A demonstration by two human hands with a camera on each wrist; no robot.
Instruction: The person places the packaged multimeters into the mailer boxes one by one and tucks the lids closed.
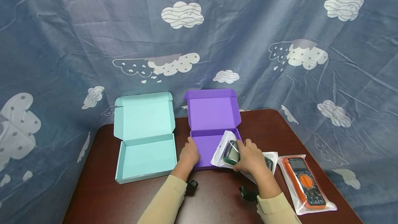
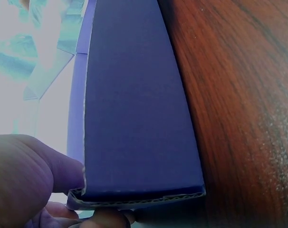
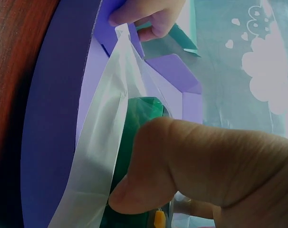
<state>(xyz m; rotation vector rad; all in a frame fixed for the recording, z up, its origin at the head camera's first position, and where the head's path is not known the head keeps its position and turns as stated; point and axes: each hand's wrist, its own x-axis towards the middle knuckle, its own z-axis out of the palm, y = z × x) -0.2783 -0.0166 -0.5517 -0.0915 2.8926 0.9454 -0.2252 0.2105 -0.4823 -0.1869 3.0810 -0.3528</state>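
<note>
My right hand (image 1: 251,158) grips a green multimeter (image 1: 231,152) in a clear-and-white plastic bag, over the right part of an open purple box (image 1: 202,150). In the right wrist view the thumb presses on the bagged green multimeter (image 3: 134,118); the other fingers are mostly hidden. My left hand (image 1: 189,155) pinches the purple box's left wall at its front corner, thumb inside and fingers outside in the left wrist view. The purple lid (image 1: 212,113) stands raised behind.
An open mint-green box (image 1: 149,160) stands left of the purple one. Beyond my right hand, another bagged dark meter (image 1: 269,162) shows partly. An orange multimeter (image 1: 306,182) lies bagged at the table's right edge. A blue cloud-print curtain (image 1: 248,37) hangs behind the table (image 1: 217,196).
</note>
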